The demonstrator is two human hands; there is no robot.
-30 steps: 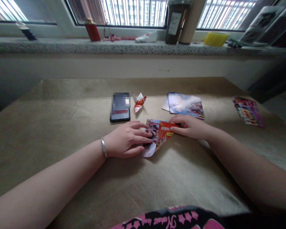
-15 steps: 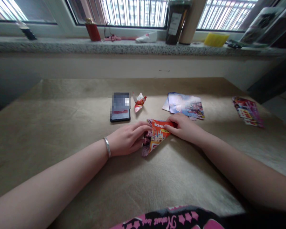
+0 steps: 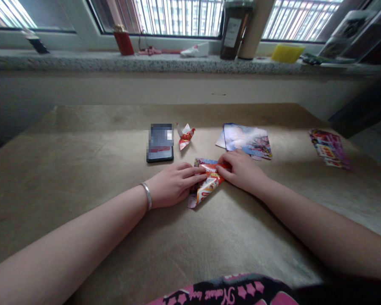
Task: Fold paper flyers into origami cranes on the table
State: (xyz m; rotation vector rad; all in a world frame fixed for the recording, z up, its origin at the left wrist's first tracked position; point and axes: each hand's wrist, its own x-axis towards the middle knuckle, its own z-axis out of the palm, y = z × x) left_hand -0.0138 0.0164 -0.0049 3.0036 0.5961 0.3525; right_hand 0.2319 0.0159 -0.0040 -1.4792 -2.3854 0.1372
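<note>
Red printed paper (image 3: 205,189), folded, on desk (image 3: 82,178) just right of phone (image 3: 160,143), nearer the person; left hand (image 3: 171,185) fingers together, pressing it flat; right hand (image 3: 241,170) fingers pinching its top edge.

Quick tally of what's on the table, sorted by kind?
Phone: 1
Folded pieces: 2 (folded paper held by left hand and right hand; small folded piece beside it)
Flat printed piles: 2 (near pile; far-right pile)
Total: 5
</note>
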